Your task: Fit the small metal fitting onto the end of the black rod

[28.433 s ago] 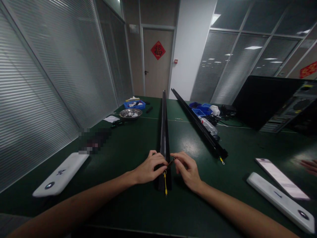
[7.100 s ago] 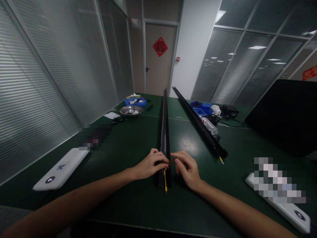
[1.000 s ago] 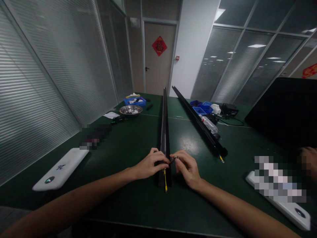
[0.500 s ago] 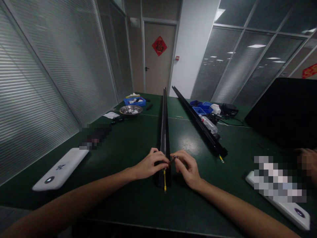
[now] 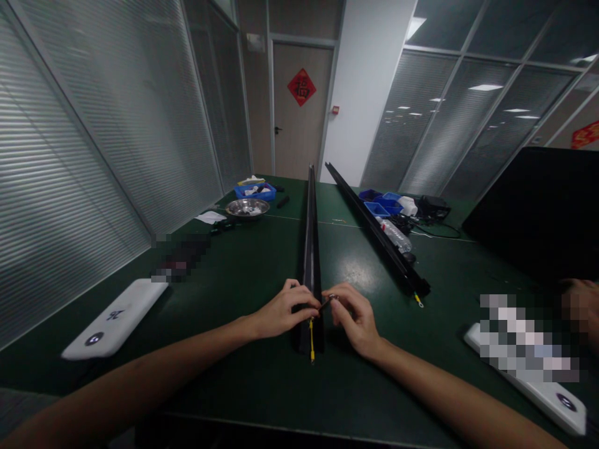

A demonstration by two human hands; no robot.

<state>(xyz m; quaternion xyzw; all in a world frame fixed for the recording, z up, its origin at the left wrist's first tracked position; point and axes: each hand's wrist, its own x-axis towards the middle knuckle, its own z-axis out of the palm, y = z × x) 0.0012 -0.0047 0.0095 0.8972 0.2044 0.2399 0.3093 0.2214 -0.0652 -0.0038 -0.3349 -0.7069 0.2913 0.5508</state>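
A long black rail (image 5: 311, 249) runs up mid-frame, a yellow wire (image 5: 312, 340) and thin slanted brownish rod (image 5: 325, 305) near its bottom.

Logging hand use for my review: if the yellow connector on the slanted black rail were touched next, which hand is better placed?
Probably the right hand: it is nearer the yellow connector, though it seems to hold a small part. The left hand is farther off, at the other rail.

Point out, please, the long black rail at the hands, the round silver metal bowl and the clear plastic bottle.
Nearer long black rail (image 5: 311, 259), head view: midway along it.
Round silver metal bowl (image 5: 233, 206), head view: bare left inner wall.
Clear plastic bottle (image 5: 397, 236), head view: middle of its side.
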